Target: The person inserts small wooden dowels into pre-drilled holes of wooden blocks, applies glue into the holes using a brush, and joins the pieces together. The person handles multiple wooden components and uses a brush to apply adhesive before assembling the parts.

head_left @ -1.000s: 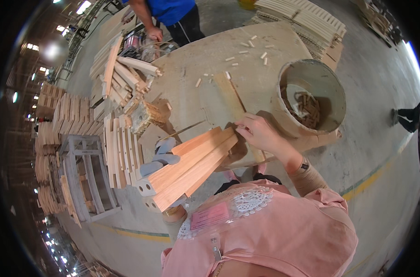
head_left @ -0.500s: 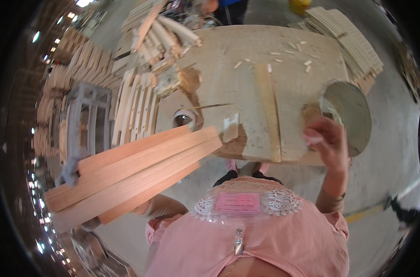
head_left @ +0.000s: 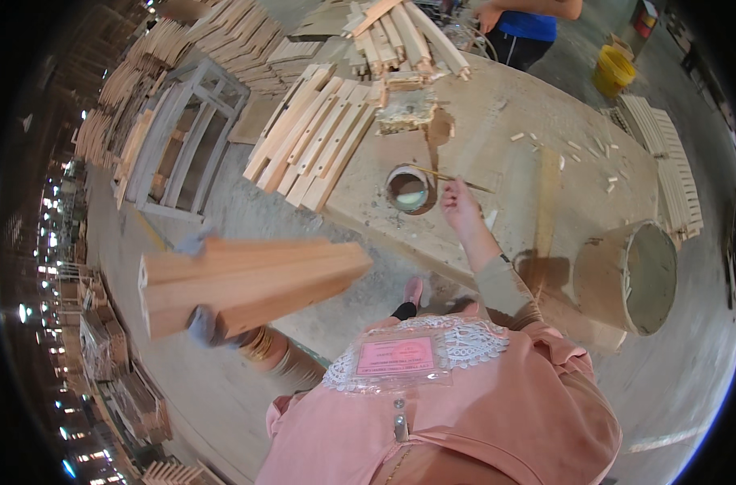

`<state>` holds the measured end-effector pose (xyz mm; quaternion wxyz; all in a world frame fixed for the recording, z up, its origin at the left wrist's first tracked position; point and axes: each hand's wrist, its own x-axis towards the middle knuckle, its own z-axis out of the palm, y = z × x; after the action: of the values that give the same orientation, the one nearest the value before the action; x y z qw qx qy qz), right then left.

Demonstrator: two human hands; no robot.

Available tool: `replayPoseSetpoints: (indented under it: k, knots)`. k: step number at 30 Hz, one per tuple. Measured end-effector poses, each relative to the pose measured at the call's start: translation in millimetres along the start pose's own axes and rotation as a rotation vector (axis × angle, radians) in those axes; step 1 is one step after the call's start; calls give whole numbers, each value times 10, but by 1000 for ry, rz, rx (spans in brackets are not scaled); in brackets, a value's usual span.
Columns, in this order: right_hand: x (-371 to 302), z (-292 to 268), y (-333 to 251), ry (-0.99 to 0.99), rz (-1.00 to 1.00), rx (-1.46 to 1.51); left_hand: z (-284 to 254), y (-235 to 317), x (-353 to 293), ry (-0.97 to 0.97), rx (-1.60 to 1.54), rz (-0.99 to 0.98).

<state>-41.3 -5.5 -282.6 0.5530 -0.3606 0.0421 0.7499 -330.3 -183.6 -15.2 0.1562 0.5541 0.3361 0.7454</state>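
Observation:
My left hand [head_left: 202,325], in a grey glove, grips a bundle of several smooth wooden boards [head_left: 255,279]. It carries them level at the left, off the table's near edge, with fingers showing above and below the bundle. My bare right hand [head_left: 461,208] is over the table, its fingers curled at a thin wooden stick [head_left: 436,173]. The stick lies across the rim of a small round pot [head_left: 407,188] with whitish liquid inside. Whether the stick has a brush end is too small to tell.
On the worktable [head_left: 497,105] are slats with holes [head_left: 311,133], a pile of wooden pieces [head_left: 400,40], scattered short dowels [head_left: 598,149] and a large bucket [head_left: 647,275]. A grey wooden frame [head_left: 186,137] stands left. Across the table a person [head_left: 529,28] stands near a yellow bucket [head_left: 613,71].
My right hand has moved left from beside the large bucket to the stick at the pot. The boards in my left hand have turned nearer level, and the whole view has shifted.

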Motion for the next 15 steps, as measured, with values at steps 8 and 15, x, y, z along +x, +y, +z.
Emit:
replayPoseSetpoints:
  k: [8, 15]
  knots:
    - [-606, 596, -358, -25, -773, -754, 115, -672, 164, 148, 220, -165]
    - [-689, 687, 69, -173, -1132, -1574, 439, -1170, 426, -180, 38, -113]
